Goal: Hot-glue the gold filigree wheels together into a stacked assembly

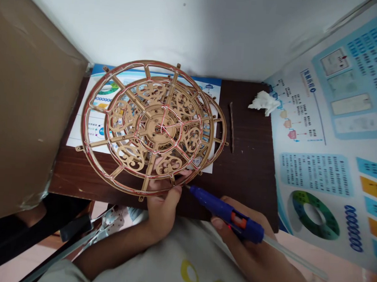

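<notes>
A round laser-cut wooden wheel frame with scrollwork panels and spokes lies on a printed sheet, with a second rim showing behind it at the right; thin red lines run along its parts. My left hand is shut on the wheel's lower rim, fingers showing through the frame. My right hand is shut on a blue hot glue gun, whose nozzle tip sits close to the rim's lower right. A translucent glue stick runs out of the gun's back.
The wheel rests on a dark wooden board with a printed sheet under it. A crumpled white tissue and a thin brown stick lie on the board. A cardboard panel stands left, a white wall behind, a printed poster right.
</notes>
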A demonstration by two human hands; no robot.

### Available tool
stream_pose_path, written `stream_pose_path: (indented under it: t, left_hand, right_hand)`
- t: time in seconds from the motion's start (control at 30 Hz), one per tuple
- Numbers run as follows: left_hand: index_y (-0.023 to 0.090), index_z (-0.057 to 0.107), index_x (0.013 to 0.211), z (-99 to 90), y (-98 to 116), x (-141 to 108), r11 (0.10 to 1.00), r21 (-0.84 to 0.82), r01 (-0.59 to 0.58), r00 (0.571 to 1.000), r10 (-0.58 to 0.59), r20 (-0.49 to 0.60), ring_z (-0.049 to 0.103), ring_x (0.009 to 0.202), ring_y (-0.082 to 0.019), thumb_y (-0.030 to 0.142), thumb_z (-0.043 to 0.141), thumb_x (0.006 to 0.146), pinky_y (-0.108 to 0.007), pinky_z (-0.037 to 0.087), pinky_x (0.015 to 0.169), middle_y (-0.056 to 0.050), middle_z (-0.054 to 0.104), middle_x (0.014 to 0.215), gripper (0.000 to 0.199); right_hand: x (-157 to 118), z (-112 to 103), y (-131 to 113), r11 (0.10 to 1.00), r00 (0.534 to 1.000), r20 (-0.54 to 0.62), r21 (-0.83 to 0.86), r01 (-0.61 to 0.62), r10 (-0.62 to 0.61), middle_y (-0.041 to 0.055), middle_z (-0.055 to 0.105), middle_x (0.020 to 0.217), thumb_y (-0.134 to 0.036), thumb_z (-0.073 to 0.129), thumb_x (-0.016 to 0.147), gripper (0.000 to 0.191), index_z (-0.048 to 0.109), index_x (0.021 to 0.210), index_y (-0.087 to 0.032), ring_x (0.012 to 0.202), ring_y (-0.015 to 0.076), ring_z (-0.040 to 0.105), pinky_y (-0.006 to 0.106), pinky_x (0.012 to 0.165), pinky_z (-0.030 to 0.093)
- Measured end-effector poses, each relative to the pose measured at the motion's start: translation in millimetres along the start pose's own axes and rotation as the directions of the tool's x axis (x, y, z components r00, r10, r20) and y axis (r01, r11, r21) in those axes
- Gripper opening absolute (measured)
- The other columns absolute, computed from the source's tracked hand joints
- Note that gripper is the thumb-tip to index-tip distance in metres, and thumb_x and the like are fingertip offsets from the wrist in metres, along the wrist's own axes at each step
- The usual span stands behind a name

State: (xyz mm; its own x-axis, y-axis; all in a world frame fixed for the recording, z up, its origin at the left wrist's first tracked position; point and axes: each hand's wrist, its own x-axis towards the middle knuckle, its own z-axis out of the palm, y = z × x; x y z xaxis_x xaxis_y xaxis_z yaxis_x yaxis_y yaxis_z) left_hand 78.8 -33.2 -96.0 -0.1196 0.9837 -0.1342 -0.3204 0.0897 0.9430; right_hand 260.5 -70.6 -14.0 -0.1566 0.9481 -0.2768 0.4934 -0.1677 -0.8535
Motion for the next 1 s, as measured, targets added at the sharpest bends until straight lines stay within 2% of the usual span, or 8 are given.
stream_pose_path:
  t: [0.07, 0.2, 0.4, 0.6, 0.73, 0.9, 1.0]
  left_hand:
    - [0.024, 0.082, 0.104, 0.6, 1, 1, 1.0, 0.013, -0.001, 1.0, 0.001, 0.006, 0.079, 0.119, -0.029, 0.015, 0.071, 0.094, -0.053, 0.051, 0.126, -0.005, 0.085, 0.103, 0.017]
    - [0.024, 0.083, 0.104, 1.6, 4, 2, 1.0, 0.016, -0.007, 1.0, 0.007, 0.003, 0.082, 0.113, -0.029, 0.016, 0.07, 0.094, -0.052, 0.054, 0.123, -0.003, 0.085, 0.095, 0.018]
    - [0.024, 0.083, 0.101, -2.0, 2, 0, 0.995, 0.097, 0.03, 1.0, -0.03, 0.0, 0.078, 0.121, -0.031, 0.029, 0.074, 0.094, -0.055, 0.05, 0.126, -0.006, 0.085, 0.101, 0.012]
    - [0.024, 0.085, 0.099, 0.9, 3, 1, 1.0, 0.026, 0.002, 0.999, -0.004, 0.052, 0.081, 0.114, -0.028, 0.02, 0.07, 0.097, -0.051, 0.055, 0.121, -0.005, 0.085, 0.096, 0.015]
    - [0.024, 0.085, 0.095, 1.2, 8, 2, 0.991, 0.131, -0.019, 1.0, 0.015, 0.027, 0.08, 0.115, -0.029, 0.018, 0.07, 0.094, -0.05, 0.049, 0.127, -0.004, 0.085, 0.092, 0.016]
    - [0.023, 0.086, 0.096, -0.1, 9, 3, 0.98, 0.194, -0.032, 0.999, 0.029, 0.022, 0.082, 0.102, -0.028, 0.02, 0.069, 0.095, -0.052, 0.051, 0.124, -0.004, 0.085, 0.091, 0.017]
    - [0.024, 0.086, 0.094, -0.6, 7, 2, 0.982, 0.189, -0.018, 1.0, 0.015, 0.014, 0.081, 0.105, -0.029, 0.02, 0.07, 0.095, -0.053, 0.049, 0.125, -0.004, 0.084, 0.09, 0.016]
  right_hand:
    - [0, 1, 1, 1.0, 1.0, 0.002, 0.015, -0.022, 0.022, -0.0017, 0.057, 0.067, -0.046, 0.056, 0.112, 0.037, 0.056, 0.08, -0.027, 0.056, 0.0165, 0.056, 0.029, 0.051, 0.046]
    - [1, 2, 0, 0.999, 0.996, -0.073, 0.028, -0.04, 0.042, 0.0005, 0.059, 0.067, -0.049, 0.057, 0.111, 0.038, 0.055, 0.079, -0.029, 0.057, 0.02, 0.058, 0.032, 0.052, 0.049]
    - [3, 1, -7, 1.0, 1.0, -0.001, 0.014, -0.006, 0.006, -0.0014, 0.062, 0.068, -0.042, 0.056, 0.113, 0.034, 0.059, 0.082, -0.027, 0.056, 0.016, 0.059, 0.028, 0.052, 0.048]
    - [3, 2, -6, 0.999, 0.996, -0.086, 0.015, 0.032, -0.031, 0.0, 0.062, 0.068, -0.044, 0.059, 0.111, 0.034, 0.057, 0.08, -0.028, 0.056, 0.0184, 0.06, 0.03, 0.051, 0.048]
    - [4, 2, -10, 1.0, 0.999, -0.036, 0.018, 0.013, -0.013, -0.0015, 0.062, 0.066, -0.045, 0.057, 0.112, 0.037, 0.059, 0.079, -0.027, 0.054, 0.0165, 0.059, 0.028, 0.049, 0.047]
    - [4, 4, -5, 0.999, 0.991, -0.126, -0.027, 0.029, -0.032, -0.0019, 0.06, 0.066, -0.042, 0.06, 0.111, 0.034, 0.056, 0.079, -0.029, 0.053, 0.0171, 0.058, 0.029, 0.049, 0.047]
    - [4, 3, -6, 0.998, 0.993, -0.109, -0.041, 0.04, -0.044, -0.0023, 0.06, 0.065, -0.041, 0.058, 0.111, 0.034, 0.056, 0.079, -0.028, 0.052, 0.0162, 0.057, 0.028, 0.048, 0.045]
